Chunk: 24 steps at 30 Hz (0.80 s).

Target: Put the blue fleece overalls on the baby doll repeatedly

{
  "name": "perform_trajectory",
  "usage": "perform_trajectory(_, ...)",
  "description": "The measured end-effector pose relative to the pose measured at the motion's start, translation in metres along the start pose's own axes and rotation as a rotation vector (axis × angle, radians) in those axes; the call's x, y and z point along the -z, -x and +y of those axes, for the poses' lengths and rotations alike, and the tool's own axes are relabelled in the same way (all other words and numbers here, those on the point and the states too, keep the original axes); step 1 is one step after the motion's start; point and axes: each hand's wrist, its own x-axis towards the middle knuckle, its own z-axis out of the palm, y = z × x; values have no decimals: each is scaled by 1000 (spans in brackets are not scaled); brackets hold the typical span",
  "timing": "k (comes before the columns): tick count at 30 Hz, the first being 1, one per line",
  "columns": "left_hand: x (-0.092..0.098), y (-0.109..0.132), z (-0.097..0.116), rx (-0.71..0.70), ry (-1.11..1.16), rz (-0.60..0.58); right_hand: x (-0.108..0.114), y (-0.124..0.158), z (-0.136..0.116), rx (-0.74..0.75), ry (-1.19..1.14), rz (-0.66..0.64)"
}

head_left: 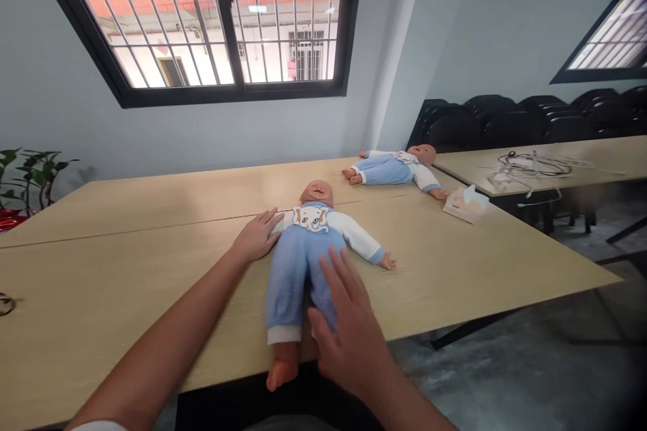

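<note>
A baby doll (290,269) in blue trousers and a white top with an elephant face lies on its back on the wooden table (212,303), head away from me, one foot over the near edge. My left hand (259,234) rests at the doll's sleeve on the left side, fingers extended and partly on the arm. Over the doll's leg on the right is my right hand (348,323), slightly blurred, its fingers spread and nothing in it. It hides that leg's lower part; whether it touches the trousers I cannot tell.
A second doll (387,170) lies farther back at the right, beside a tissue box (466,205). Cables (536,165) lie on another table with stacked black chairs (505,122) behind. A plant (43,178) stands at the far left, under a barred window (235,20).
</note>
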Motion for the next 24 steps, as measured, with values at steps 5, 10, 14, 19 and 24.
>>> perform_trajectory(5, -11, 5, -8, 35, -67, -13, -56, -24, 50, -200, 6, -269)
perform_trajectory(10, -5, 15, -23, 113, -71, 53, -68, -64, 82, -106, -116, -453)
perform_trajectory(14, 7, 2, -20, 156, -65, 114, -81, -126, 97, -104, -56, -351)
perform_trajectory(19, 18, -31, 9, -131, 57, 70, -120, -179, 119, -149, -53, -306)
perform_trajectory(24, 11, -28, 1, -172, 111, -37, -136, -169, 155, -166, -52, -335)
